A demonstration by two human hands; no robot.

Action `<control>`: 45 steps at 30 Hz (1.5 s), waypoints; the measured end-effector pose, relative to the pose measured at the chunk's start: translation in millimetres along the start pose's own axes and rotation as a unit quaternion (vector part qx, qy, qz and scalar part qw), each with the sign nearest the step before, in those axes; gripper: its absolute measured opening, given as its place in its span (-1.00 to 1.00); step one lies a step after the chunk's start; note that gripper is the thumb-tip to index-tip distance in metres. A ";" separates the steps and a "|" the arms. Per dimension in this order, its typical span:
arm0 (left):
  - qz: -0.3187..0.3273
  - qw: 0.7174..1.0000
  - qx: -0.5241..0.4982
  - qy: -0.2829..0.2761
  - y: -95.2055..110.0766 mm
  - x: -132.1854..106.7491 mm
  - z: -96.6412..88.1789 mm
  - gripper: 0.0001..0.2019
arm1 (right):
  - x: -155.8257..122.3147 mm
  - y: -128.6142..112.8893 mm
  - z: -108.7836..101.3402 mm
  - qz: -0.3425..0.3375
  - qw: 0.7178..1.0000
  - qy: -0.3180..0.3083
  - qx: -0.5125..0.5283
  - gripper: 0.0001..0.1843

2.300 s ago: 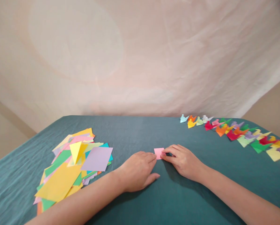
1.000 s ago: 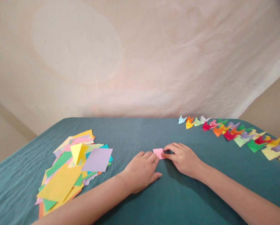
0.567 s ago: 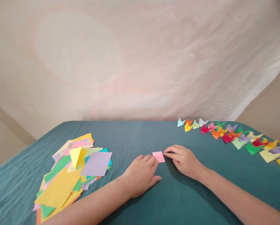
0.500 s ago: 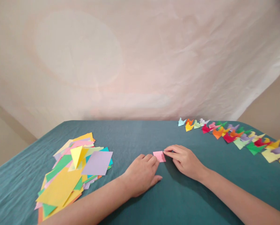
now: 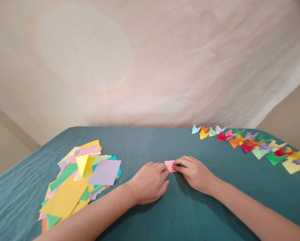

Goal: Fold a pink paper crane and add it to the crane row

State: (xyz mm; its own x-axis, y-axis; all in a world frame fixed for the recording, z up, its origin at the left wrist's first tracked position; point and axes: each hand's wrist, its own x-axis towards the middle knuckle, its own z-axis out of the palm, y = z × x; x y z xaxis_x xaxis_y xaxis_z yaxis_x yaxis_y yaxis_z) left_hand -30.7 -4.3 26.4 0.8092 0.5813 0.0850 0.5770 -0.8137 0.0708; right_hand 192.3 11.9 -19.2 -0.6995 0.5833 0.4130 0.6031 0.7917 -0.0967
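Note:
A small folded piece of pink origami paper [image 5: 169, 166] lies on the dark teal cloth between my hands. My left hand [image 5: 150, 182] holds down its left edge with curled fingertips, the thumb resting lower on the cloth. At the paper's right side, my right hand [image 5: 193, 174] pinches the edge between thumb and fingers. The fingertips of both hands cover parts of the paper, so its exact folds are hard to make out.
Loose colored paper sheets [image 5: 64, 197] are heaped at the left, with a lilac square [image 5: 105, 172] and a folded yellow piece [image 5: 82, 164] on top. Several folded paper birds [image 5: 260, 153] stand in rows at the right. A pale fabric backdrop [image 5: 150, 67] hangs behind the table.
My right hand has moved slightly left, its fingers now closing over the pink paper's right edge. My left thumb has drawn in a little toward its fingers.

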 end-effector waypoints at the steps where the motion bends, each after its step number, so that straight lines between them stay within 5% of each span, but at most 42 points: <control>1: 0.004 1.000 -0.017 -0.001 -3.2 -0.5 0.1 -0.75 | -0.2 0.1 0.2 -0.001 1.000 -0.001 -0.003 -0.70; 8: 0.012 0.993 -0.116 0.026 -21.8 0.8 12.0 -0.64 | 0.1 0.4 1.4 0.000 1.000 -0.001 -0.014 -0.72; 16: 0.022 0.998 -0.054 0.021 -18.8 5.1 21.4 -0.65 | -0.4 0.4 1.3 0.000 1.000 -0.004 -0.021 -0.71; 45: -0.001 0.998 0.066 -0.018 0.0 7.2 10.5 -0.64 | -1.0 1.5 1.9 0.005 1.000 -0.016 -0.017 -0.76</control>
State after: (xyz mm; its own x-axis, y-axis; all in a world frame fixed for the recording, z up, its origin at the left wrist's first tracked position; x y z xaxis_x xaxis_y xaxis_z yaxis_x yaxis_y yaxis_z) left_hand -23.7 -0.2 16.5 0.8096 0.5849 0.0499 0.5870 -0.8072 -0.0616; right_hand 193.2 12.9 -21.5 -0.7048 0.5974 0.3825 0.6230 0.7792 -0.0691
